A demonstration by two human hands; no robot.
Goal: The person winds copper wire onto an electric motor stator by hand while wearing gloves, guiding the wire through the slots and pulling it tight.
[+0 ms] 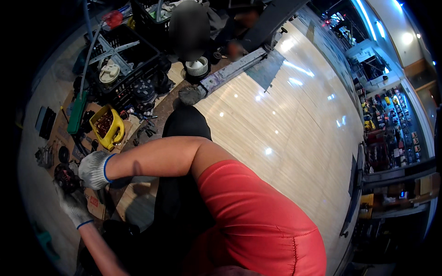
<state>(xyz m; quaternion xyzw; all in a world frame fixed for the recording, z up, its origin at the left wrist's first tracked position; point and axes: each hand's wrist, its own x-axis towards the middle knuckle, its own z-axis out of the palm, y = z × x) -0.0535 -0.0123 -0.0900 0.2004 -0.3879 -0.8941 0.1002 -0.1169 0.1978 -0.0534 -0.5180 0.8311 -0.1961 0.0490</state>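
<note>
Both my hands wear white knitted gloves with blue cuffs, low at the far left over a littered cardboard sheet [94,202]. My left hand [71,204] grips a dark, round part [66,177] with reddish-copper bits, perhaps a motor piece. My right hand [93,169] is curled at the right side of that part, its fingertips mostly hidden. Just beyond them lie a yellow cut-open jug [105,132] holding small reddish pieces, a green-handled tool [77,112], a dark ring [64,154] and assorted small metal parts.
Black crates [142,55] of parts stand behind, near a white fan wheel [197,67]. A long metal arm [232,71] lies low across the pale tiled floor [285,129]. Stocked shelves [386,124] line the right. A blurred shape at the top may be a person.
</note>
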